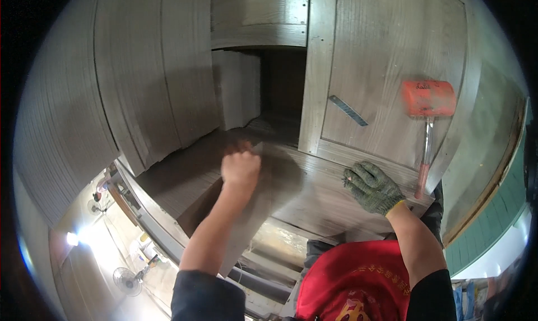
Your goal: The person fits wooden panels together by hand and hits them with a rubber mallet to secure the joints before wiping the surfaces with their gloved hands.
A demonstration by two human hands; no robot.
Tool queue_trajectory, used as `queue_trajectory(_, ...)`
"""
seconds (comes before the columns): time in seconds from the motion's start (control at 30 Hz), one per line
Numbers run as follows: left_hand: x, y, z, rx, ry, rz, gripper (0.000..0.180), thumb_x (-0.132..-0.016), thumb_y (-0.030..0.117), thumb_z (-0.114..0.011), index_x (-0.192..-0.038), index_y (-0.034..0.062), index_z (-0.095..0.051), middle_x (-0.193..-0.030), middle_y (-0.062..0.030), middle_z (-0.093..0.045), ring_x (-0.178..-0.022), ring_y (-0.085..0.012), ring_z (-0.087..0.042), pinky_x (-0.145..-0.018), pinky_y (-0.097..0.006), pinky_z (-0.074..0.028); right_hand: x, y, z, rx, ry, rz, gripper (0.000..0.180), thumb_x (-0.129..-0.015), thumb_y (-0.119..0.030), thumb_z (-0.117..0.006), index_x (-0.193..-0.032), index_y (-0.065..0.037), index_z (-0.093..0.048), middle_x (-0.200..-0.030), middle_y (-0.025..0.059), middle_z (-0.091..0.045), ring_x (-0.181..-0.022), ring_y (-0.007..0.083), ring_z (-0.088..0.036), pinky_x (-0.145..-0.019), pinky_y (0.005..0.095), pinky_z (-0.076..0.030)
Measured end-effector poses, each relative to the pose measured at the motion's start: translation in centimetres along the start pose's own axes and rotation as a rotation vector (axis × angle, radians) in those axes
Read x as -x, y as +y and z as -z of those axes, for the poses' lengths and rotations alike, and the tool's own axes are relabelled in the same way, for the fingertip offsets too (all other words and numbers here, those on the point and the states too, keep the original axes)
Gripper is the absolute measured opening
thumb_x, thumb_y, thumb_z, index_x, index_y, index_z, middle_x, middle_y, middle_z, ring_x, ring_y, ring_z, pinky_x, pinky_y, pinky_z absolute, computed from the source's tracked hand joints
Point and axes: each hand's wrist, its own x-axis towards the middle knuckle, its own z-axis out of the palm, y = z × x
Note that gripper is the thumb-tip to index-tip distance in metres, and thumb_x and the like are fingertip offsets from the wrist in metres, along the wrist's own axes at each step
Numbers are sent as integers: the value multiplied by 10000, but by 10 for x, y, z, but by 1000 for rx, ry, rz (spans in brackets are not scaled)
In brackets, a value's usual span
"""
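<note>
Head view: bare left hand (241, 169) fisted on a loose board (263, 203); gloved right hand (372, 187) spread flat on the cabinet panel (386, 57). Mallet (428, 99) at two o'clock could slide off.

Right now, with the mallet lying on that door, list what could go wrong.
1. The orange mallet lies loose on the cabinet door; a jolt might slide it toward the gloved right hand.
2. The bare left hand grips a blurred wood panel and could get pinched or take splinters.
3. The metal strip could also slide off.

one orange mallet (428, 98), one blue strip (348, 110), two hands
</note>
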Motion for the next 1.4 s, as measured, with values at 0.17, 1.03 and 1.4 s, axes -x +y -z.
queue_trajectory(0.17,14,-5,6,-33,39,38,248,-835,159,-615,-1043,82,-725,-1215,-106,-649,-1150,-269,-603,-924,-381,-492,-6,0,2,36,6,-3,460,-919,-224,-470,-1352,-99,-564,-1474,84,-480,-1372,291,-413,-1178,486,-280)
queue_trajectory(1.03,153,-66,-20,706,1096,292,123,-839,-40,-671,-917,-12,-581,-1045,-171,-639,-1235,-455,-533,-1041,-543,-405,0,-1,4,45,-19,14,504,-890,-206,-493,-1377,-85,-542,-1475,93,-484,-1357,305,-436,-1172,487,-294)
queue_trajectory(1.4,138,-35,15,404,1219,107,118,-865,-3,-558,-966,0,-618,-1065,-168,-644,-1140,-403,-580,-1048,-601,-378,-3,-1,12,142,-145,52,508,-941,-238,-423,-1428,-107,-475,-1545,77,-391,-1432,291,-337,-1208,472,-216)
